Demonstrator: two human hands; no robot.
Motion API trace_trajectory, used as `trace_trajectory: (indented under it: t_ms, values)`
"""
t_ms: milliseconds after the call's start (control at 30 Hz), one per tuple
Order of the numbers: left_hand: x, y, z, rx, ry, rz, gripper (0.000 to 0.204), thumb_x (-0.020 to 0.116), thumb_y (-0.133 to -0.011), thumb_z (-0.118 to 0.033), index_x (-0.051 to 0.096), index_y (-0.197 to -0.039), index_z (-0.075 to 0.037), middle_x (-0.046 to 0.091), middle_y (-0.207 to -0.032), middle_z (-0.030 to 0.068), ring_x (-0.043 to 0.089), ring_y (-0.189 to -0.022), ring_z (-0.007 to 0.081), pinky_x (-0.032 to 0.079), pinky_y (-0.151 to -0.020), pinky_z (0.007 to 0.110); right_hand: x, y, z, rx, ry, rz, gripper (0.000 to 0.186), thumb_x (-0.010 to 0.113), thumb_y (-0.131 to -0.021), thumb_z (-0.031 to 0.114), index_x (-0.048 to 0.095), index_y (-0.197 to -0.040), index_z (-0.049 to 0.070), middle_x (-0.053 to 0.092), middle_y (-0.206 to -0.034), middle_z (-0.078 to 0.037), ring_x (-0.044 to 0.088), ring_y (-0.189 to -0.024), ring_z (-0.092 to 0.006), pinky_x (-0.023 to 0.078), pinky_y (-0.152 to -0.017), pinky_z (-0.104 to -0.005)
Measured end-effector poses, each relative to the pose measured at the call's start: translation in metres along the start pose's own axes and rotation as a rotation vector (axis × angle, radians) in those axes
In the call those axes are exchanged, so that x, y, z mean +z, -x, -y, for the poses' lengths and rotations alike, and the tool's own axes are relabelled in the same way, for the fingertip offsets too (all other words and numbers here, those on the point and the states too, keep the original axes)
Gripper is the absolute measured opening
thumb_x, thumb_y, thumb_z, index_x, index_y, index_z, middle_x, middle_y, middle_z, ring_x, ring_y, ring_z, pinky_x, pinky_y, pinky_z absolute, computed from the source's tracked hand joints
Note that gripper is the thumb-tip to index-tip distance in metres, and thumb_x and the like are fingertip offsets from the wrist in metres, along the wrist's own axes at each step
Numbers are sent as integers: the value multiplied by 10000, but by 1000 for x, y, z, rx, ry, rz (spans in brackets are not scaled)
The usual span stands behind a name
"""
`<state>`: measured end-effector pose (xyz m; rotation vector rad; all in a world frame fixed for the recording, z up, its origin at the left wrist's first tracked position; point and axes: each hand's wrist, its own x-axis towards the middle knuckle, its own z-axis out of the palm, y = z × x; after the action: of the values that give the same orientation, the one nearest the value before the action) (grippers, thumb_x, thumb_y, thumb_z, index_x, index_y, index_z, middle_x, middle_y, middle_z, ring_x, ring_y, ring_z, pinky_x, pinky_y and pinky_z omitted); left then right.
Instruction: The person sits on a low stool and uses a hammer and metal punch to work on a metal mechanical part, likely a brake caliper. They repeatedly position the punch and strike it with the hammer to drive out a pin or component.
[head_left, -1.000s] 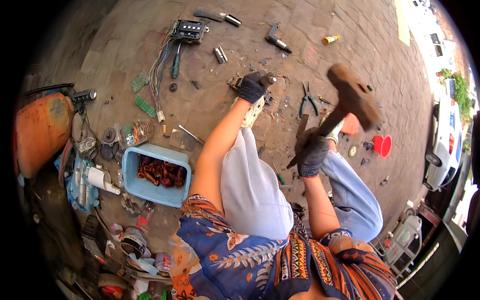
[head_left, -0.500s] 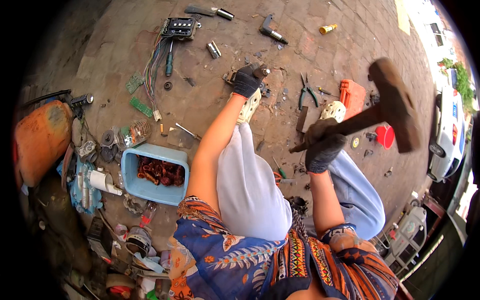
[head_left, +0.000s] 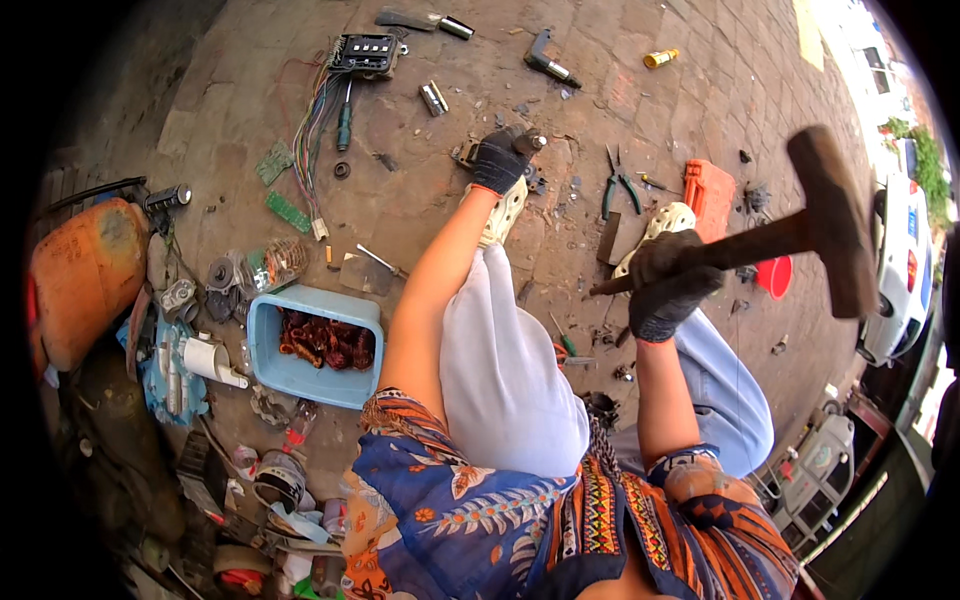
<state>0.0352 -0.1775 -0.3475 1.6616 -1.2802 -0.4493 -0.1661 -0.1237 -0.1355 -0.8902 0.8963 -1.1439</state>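
Note:
In a dark glove, my left hand (head_left: 498, 162) is closed around a thick metal rod (head_left: 536, 142), perhaps a chisel or punch, whose blunt end points up. Beneath that hand, partly hidden by it, a dark metal part (head_left: 464, 153) lies on the ground beside my cream clog (head_left: 505, 214). My gloved right hand (head_left: 672, 290) grips the wooden handle of a hammer (head_left: 835, 222). Its heavy, rusty head is raised out to the right, well apart from the rod. The rod's lower end is hidden.
At left sits a blue basin (head_left: 310, 385) of copper-coloured coils, near scrap and an orange container (head_left: 88, 258). Pliers (head_left: 618, 185), an orange case (head_left: 708, 200) and a red bucket (head_left: 774, 276) lie ahead right. A wired electrical box (head_left: 366, 55) and screwdriver (head_left: 344, 130) are far left.
My right hand and the hammer have moved to the right, and the head is farther from the rod. My left hand keeps its grip in nearly the same place.

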Motion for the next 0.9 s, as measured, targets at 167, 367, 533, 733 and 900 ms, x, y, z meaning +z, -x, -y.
trace_trajectory:
  t_ms: [167,367,533,733,900]
  values:
    - [8,-3,33,87,42,-108,215,634,-741,-246,604,-789,-39,612,-758,198,610,-688,318,467,-584,386,-49,6,-136,789,709,-30,385,501,-828,431,547,-637,100,451,-472,-41,373,-370,-189,310,-359,-322]
    - [-7,2,22,-172,295,133,284,702,-664,-107,548,-882,-9,594,-769,128,585,-693,253,480,-650,329,-119,1,-78,870,-430,224,334,434,-863,461,415,-669,189,296,-470,36,329,-366,-154,238,-360,-308]
    - [-70,4,-15,49,-110,91,497,736,-646,-119,520,-1079,-10,528,-1064,142,522,-953,228,428,-824,317,-128,9,-68,-114,1711,-7,303,511,-847,371,535,-930,81,475,-576,-73,478,-487,-246,358,-453,-371]
    - [-152,61,-21,-412,12,340,121,588,-814,-90,591,-877,13,601,-756,56,549,-698,107,456,-655,238,-108,31,-125,559,1638,-124,527,517,-802,490,577,-943,-15,588,-804,-259,572,-783,-404,450,-683,-446]
    - [-207,68,-43,-397,1070,637,217,596,-813,-201,602,-820,16,618,-748,85,571,-677,228,467,-666,339,-121,60,-174,732,1539,62,487,613,-749,409,545,-1016,7,594,-891,-234,579,-832,-378,460,-729,-428]
